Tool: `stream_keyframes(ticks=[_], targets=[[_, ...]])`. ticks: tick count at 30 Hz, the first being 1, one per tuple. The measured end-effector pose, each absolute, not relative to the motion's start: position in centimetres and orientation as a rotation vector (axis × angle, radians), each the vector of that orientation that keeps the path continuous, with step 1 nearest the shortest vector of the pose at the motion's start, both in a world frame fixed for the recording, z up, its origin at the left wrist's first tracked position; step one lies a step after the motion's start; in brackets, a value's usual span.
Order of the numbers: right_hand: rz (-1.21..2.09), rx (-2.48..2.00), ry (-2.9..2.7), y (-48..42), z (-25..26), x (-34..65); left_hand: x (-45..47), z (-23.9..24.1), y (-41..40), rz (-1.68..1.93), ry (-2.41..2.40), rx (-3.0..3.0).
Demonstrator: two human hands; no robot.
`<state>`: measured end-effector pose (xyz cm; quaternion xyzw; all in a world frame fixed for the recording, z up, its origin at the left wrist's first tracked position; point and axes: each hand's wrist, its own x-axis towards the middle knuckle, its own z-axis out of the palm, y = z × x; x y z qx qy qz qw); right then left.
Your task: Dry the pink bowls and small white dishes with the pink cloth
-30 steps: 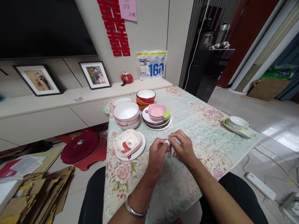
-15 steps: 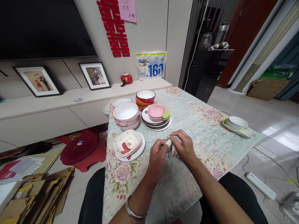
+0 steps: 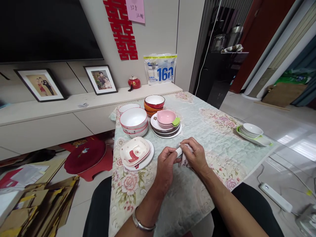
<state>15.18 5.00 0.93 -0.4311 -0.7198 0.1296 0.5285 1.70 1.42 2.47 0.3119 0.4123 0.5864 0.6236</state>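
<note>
Above the near part of the table, my left hand point(image 3: 166, 164) is closed on a small white object point(image 3: 179, 151), perhaps a ceramic spoon, mostly hidden by the fingers. My right hand point(image 3: 196, 154) grips a pale pinkish cloth point(image 3: 183, 161) folded against that white object. Left of my hands, cartoon-print square bowls point(image 3: 134, 151) rest on a white plate point(image 3: 149, 158). Behind them stand stacked white bowls with red rims point(image 3: 133, 119). A pink bowl with a green handle point(image 3: 166, 117) tops a stack of plates point(image 3: 168, 133).
Red and orange bowls point(image 3: 154, 101) are stacked at the back. Small white dishes point(image 3: 251, 129) sit on a green-edged tray point(image 3: 259, 141) near the table's right edge. A red stool point(image 3: 90, 154) and flattened cardboard point(image 3: 44, 204) lie left of the table; a power strip point(image 3: 276, 197) is on the floor.
Both hands stay in almost the same place, still on the white object and the cloth. The whole view has shifted very slightly; the dishes have not moved.
</note>
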Motion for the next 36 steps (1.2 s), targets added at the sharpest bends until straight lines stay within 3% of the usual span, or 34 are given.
stream_keyframes(ticks=[36], targets=[[0.342, -0.965, -1.779, 4.85, 0.95, 14.97, 1.59, 2.38, 1.67, 1.37, 0.88, 0.577]])
